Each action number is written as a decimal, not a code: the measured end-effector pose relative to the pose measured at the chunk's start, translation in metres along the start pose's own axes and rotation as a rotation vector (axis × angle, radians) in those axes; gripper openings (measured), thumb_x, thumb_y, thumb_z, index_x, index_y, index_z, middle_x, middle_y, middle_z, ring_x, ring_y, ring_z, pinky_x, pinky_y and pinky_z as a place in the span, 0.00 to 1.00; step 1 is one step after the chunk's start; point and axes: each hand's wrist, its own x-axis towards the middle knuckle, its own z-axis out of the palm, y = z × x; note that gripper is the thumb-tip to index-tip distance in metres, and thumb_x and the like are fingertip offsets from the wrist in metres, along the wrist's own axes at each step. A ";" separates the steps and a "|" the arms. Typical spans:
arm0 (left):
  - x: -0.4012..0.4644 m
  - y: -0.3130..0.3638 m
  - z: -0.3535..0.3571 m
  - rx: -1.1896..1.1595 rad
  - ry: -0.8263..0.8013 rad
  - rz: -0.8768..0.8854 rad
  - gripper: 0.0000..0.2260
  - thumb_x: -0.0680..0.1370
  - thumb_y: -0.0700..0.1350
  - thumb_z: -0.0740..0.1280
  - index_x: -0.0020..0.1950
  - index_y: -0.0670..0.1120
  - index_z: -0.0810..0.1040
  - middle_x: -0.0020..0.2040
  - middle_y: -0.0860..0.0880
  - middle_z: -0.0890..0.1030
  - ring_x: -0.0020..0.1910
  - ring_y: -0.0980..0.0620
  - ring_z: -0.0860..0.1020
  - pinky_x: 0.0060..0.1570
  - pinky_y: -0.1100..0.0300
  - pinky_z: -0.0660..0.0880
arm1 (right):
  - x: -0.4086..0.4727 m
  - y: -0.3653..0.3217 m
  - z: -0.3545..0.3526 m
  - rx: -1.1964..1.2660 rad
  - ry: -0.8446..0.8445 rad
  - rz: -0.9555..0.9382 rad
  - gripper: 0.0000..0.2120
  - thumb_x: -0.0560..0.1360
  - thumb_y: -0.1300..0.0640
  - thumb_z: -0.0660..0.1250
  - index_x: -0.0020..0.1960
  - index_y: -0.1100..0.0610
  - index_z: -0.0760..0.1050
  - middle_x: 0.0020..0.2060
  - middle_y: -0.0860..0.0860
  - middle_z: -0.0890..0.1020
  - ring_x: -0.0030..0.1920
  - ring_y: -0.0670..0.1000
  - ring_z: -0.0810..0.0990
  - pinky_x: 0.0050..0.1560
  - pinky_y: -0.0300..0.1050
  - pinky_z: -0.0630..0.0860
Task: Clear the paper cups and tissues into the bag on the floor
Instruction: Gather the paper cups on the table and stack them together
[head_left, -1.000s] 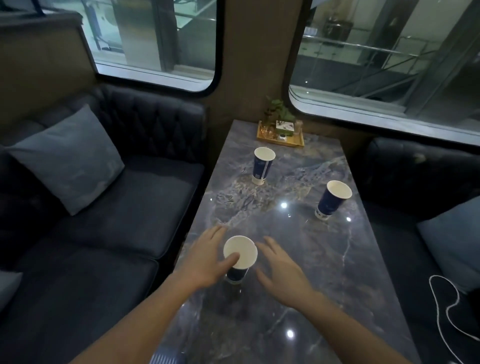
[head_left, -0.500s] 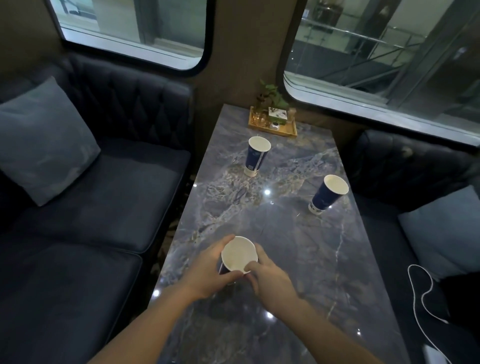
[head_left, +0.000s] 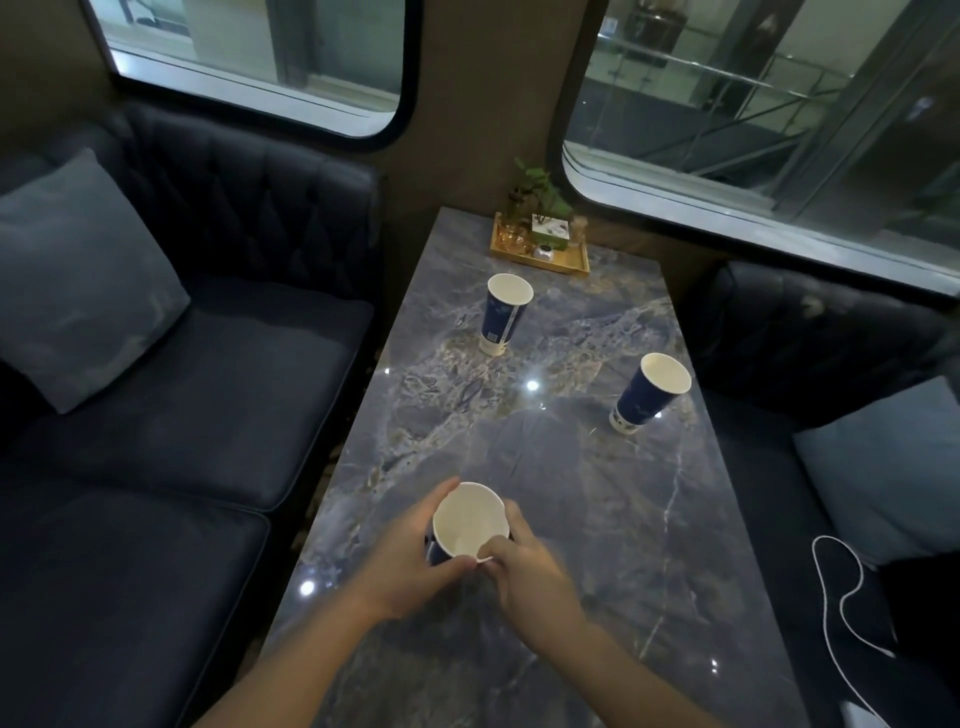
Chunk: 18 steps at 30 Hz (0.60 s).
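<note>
**Item: near paper cup, held in both hands — first pickup**

Location. Near paper cup (head_left: 469, 522), blue outside, white inside, upright at the near end of the marble table (head_left: 571, 467), close to its left edge. It looks empty.

Hands. Left hand (head_left: 410, 558) wraps the cup's left side, fingers curled round the wall, thumb toward the near rim. Right hand (head_left: 530, 569) closes on the right side; thumb and forefinger pinch the rim at its near edge, where the lip looks slightly bent outward.

Handling note. Thin paper wall: a light, even hold low on the body should keep it from crushing. One hand would probably be enough to carry it, leaving the other free for the next cup. Nesting the cups looks like the shorter route.

Remaining stock. Far cup (head_left: 506, 319) stands just before the wooden tray (head_left: 540, 257); right cup (head_left: 652, 392) stands near the right edge. Both are well apart from the hands.

Not located. Bag and tissues: neither is visible.

Surroundings. Dark sofa (head_left: 208, 364) with cushion (head_left: 78, 275) at left; second seat at right with a white cable (head_left: 844, 587). The tray's plant and small items belong there and are best left alone. Nothing blocks the lift.
</note>
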 end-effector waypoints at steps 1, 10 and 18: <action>0.000 0.003 0.002 -0.019 0.010 -0.002 0.37 0.67 0.53 0.77 0.72 0.57 0.64 0.64 0.65 0.75 0.62 0.66 0.73 0.60 0.66 0.72 | 0.001 0.004 0.001 0.032 0.008 0.000 0.08 0.74 0.50 0.60 0.45 0.53 0.74 0.73 0.45 0.60 0.49 0.57 0.79 0.44 0.50 0.76; 0.012 -0.010 0.027 -0.207 0.118 -0.068 0.39 0.58 0.42 0.84 0.65 0.52 0.72 0.59 0.56 0.82 0.58 0.56 0.80 0.56 0.60 0.77 | 0.012 0.002 -0.020 0.636 0.090 0.065 0.03 0.69 0.60 0.67 0.39 0.53 0.79 0.53 0.50 0.80 0.52 0.43 0.79 0.53 0.40 0.77; 0.019 -0.017 0.038 -0.091 0.223 -0.183 0.34 0.56 0.51 0.82 0.59 0.64 0.73 0.50 0.60 0.84 0.47 0.61 0.83 0.45 0.54 0.82 | 0.025 0.015 -0.030 0.873 0.140 0.210 0.03 0.67 0.53 0.69 0.35 0.49 0.77 0.43 0.50 0.82 0.43 0.44 0.80 0.45 0.40 0.76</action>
